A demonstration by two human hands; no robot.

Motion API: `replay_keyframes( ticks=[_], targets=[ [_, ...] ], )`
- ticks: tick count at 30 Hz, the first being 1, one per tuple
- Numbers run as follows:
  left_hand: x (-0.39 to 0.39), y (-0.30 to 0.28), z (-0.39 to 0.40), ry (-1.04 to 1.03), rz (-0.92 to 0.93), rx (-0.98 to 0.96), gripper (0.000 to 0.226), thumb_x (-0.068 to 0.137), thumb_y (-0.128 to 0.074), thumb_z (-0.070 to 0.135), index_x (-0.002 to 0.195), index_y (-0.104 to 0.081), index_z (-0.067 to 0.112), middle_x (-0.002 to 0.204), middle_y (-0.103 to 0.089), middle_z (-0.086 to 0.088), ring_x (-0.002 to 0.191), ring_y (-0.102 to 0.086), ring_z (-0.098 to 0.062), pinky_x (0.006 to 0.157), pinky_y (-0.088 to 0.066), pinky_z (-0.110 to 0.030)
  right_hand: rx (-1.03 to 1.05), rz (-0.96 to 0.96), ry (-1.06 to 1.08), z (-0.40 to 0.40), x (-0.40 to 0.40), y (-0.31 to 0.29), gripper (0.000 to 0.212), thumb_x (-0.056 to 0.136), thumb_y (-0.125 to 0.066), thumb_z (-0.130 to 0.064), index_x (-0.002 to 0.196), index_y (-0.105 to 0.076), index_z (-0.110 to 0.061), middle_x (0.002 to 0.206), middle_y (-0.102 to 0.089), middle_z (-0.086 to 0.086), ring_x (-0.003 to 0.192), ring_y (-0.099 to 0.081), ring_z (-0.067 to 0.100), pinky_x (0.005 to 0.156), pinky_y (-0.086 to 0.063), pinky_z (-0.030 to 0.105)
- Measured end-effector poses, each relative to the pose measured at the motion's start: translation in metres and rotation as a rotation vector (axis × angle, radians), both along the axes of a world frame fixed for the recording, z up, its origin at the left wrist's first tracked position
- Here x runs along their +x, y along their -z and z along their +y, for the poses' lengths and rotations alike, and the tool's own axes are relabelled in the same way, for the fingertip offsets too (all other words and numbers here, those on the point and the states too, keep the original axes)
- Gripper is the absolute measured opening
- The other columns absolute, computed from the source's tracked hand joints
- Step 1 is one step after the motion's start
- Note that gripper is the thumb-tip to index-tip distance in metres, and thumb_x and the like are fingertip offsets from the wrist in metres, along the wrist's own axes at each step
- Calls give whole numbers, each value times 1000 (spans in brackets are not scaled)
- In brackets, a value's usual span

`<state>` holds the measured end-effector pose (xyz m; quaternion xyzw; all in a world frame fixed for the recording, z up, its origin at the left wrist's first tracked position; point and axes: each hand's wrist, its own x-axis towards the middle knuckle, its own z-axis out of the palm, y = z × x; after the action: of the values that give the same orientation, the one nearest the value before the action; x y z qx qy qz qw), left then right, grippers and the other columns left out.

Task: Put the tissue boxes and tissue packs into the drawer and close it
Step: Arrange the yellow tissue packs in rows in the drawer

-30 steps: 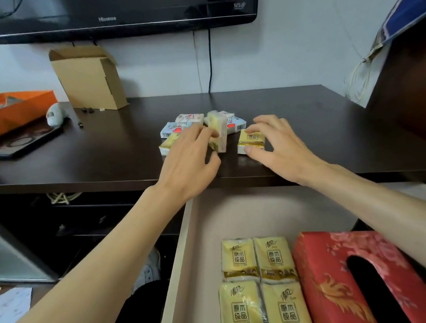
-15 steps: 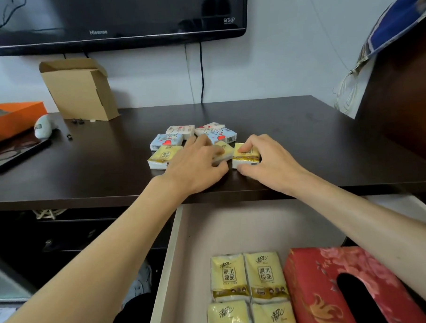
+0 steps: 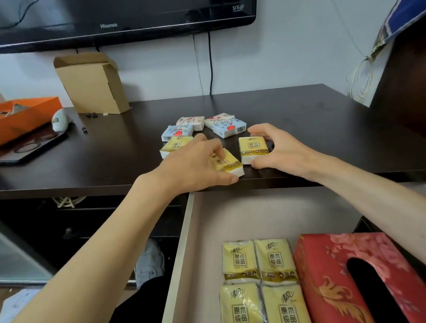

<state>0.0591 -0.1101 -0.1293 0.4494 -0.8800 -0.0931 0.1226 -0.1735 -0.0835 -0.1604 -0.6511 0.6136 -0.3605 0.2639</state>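
While the drawer [image 3: 270, 215] stands open below, my left hand [image 3: 195, 169] fingers pinch one yellow tissue pack [image 3: 228, 163] at the bench [image 3: 302, 113] edge; my right hand [image 3: 279, 150] grips another yellow pack [image 3: 253, 149].

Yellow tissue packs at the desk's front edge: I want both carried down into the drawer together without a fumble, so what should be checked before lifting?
1. Left hand grip on the near yellow plastic-wrapped tissue pack: ok, fingers on top, thumb at its front.
2. Right hand grip on the second yellow tissue pack: ok, thumb and fingers bracket it.
3. Packs off the dark wooden desk top: not ok, both rest on it.
4. Open beige drawer has bare floor: ok, its back part is free.
5. Red floral tissue box in the drawer: ok.
6. Desk emptied of packs: not ok, a third yellow pack and the blue and white packs remain.
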Motion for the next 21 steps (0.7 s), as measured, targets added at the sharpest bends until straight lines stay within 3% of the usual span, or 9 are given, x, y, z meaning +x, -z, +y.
replay_keyframes(
  ticks=[3, 8, 10, 13, 15, 17, 19, 21],
  targets=[
    [0, 5, 4, -56, 6, -54, 60, 64, -67, 78, 105, -52, 36, 108, -47, 9, 97, -51, -14, 65, -39, -31, -23, 14, 5, -1, -1, 1, 81, 71, -78, -17, 146, -49, -30, 142, -57, -6, 123, -55, 4, 85, -43, 12],
    [2, 6, 6, -17, 43, -30, 50, 72, -68, 69, 106, -55, 35, 115, -53, 4, 113, -44, -18, 89, -46, -43, -44, -20, -30, 0, -3, 2, 76, 66, -78, -19, 137, -55, -30, 132, -63, -5, 113, -58, -5, 74, -44, -1],
    [3, 6, 10, -7, 66, -25, 49, 75, -68, 65, 110, -57, 32, 110, -56, 5, 108, -49, -19, 86, -48, -43, -66, -49, -37, 3, -2, 0, 71, 69, -82, -12, 133, -57, -30, 131, -63, -4, 116, -60, 1, 80, -48, 4],
    [7, 5, 20, -1, 131, -35, 46, 77, -71, 59, 112, -57, 32, 109, -57, 7, 101, -51, -15, 77, -48, -37, -216, -139, 32, 16, 6, -5, 57, 75, -87, -5, 122, -62, -26, 122, -67, -9, 109, -64, -2, 91, -56, 22],
    [13, 2, 28, 3, 196, -7, 44, 76, -73, 56, 111, -57, 34, 109, -58, 9, 97, -53, -12, 70, -43, -30, -360, -170, 105, 33, 12, -7, 49, 77, -89, -13, 116, -61, -20, 118, -68, -5, 106, -64, 0, 84, -55, 21],
    [22, 1, 39, 33, 252, 67, 42, 74, -76, 52, 108, -58, 35, 109, -61, 12, 99, -56, -11, 74, -46, -27, -417, -178, 80, 59, 17, -6, 48, 76, -88, -23, 113, -58, -19, 115, -68, -4, 104, -65, 2, 80, -53, 19],
    [31, 2, 53, 97, 292, 184, 40, 71, -79, 50, 104, -60, 38, 106, -66, 13, 97, -63, -9, 77, -52, -29, -387, -139, -4, 90, 21, -2, 48, 73, -86, -34, 110, -57, -22, 110, -68, -15, 106, -66, 4, 82, -54, 20],
    [38, 8, 68, 175, 278, 296, 39, 69, -82, 50, 100, -61, 38, 99, -69, 13, 82, -67, -3, 70, -52, -23, -299, -43, -64, 119, 23, 5, 48, 71, -85, -46, 107, -58, -31, 110, -69, -17, 109, -66, 10, 86, -54, 26]
  ],
)
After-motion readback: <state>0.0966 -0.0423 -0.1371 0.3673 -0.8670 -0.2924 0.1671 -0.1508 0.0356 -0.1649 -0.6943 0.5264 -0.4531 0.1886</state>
